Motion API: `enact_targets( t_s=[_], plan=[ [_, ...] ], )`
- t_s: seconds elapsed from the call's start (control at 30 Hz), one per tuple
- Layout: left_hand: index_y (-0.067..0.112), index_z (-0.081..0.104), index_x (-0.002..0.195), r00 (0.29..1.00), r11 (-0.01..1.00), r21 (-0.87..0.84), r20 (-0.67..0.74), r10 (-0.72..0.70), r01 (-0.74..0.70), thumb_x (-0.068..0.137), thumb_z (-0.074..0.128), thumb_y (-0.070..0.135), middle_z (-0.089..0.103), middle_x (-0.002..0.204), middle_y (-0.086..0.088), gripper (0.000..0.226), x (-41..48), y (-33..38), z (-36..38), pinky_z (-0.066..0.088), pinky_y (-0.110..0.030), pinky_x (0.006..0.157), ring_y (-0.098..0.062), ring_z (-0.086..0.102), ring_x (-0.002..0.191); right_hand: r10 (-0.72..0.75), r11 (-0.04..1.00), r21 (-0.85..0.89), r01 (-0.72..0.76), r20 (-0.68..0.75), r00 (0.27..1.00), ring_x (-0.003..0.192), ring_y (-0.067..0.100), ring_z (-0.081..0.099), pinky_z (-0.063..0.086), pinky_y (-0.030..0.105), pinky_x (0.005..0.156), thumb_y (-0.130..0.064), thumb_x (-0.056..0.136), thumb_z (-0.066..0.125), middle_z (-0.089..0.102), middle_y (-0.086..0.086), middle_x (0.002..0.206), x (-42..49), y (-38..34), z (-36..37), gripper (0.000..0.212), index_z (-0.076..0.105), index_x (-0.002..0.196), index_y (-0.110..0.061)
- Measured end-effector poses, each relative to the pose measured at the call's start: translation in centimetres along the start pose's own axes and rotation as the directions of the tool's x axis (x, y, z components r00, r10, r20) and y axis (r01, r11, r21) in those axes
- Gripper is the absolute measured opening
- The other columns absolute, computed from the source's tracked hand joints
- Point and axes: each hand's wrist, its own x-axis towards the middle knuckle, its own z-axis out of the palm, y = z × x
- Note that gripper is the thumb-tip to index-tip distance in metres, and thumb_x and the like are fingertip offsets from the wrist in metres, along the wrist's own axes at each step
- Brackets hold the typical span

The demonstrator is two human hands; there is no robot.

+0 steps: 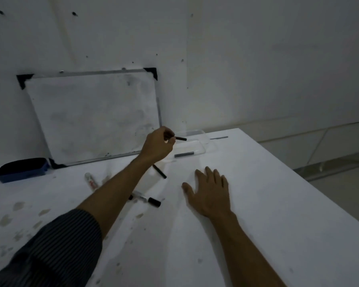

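White tabletop (278, 204) — one marker (183, 154) lies in the clear tray (205, 147) just beyond the left hand (157, 147), which grips a black marker (180, 138); loose markers (153, 201) wait beside its forearm, right hand (210, 193) resting flat.

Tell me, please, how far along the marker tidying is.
Done: a grey marker lies in the clear tray. In hand: the left hand holds a black marker at the tray. Left: a dark pen, a red-labelled marker and a black-capped marker lie on the table.

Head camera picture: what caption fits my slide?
Left hand holds a black marker near a clear tray; right hand rests flat on the white table.
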Motion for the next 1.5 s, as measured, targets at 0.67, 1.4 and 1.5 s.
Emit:
enact_targets(
  t_s=[0.67,1.4,1.5],
  plan=[
    [0.018,0.073,0.126,0.972,0.998,0.038,0.231,0.033,-0.043,0.101,0.063,0.027,0.069,0.136,-0.001,0.028,1.6,0.7,-1.3,0.046,-0.03,0.107,-0.017,0.06,0.126,-0.002,0.992,0.129,-0.002,0.03,1.0,0.153,0.028,0.03,0.016,0.045,0.125,-0.061,0.097,0.054,0.038,0.009,0.164,0.7,-0.5,-1.2,0.063,0.048,0.149,-0.027],
    [0.018,0.069,0.113,0.934,0.979,-0.18,-0.326,-0.149,0.094,0.1,0.066,0.017,0.071,0.104,0.007,0.014,-20.1,-7.7,-7.2,0.051,-0.015,0.085,-0.005,0.066,0.095,-0.286,0.938,0.254,0.238,0.173,0.943,0.092,0.014,0.071,0.055,0.026,0.083,-0.034,0.093,0.074,0.078,0.002,0.106,-2.5,-12.7,0.4,0.033,0.075,0.122,-0.017],
    [0.013,0.069,0.117,0.897,0.959,-0.241,-0.376,-0.233,0.148,0.1,0.065,0.023,0.07,0.105,0.005,0.02,-19.7,-7.8,-7.4,0.054,-0.01,0.079,-0.013,0.068,0.094,-0.253,0.934,0.288,0.213,0.112,0.961,0.092,0.016,0.074,0.058,0.024,0.081,-0.03,0.095,0.073,0.08,0.004,0.106,-2.8,-13.1,1.0,0.027,0.078,0.116,-0.013]
  ],
)
